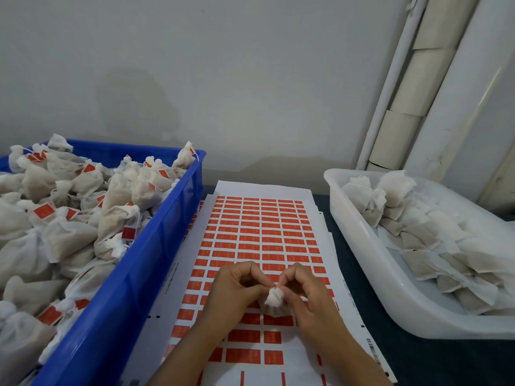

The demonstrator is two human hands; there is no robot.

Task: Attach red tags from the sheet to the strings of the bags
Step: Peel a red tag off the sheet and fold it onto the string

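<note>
Both hands, left hand (237, 288) & right hand (302, 291), pinch one small bag (274, 300) w/ curled fingertips just above the tag sheet (259, 238); best to keep the string taut, then fold the tag square round it, imo.

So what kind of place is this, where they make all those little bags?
Probably a small packing workroom. A blue crate is heaped with tagged bags, a white tub holds untagged ones, and a sheet of red tags lies between them under the hands.
</note>
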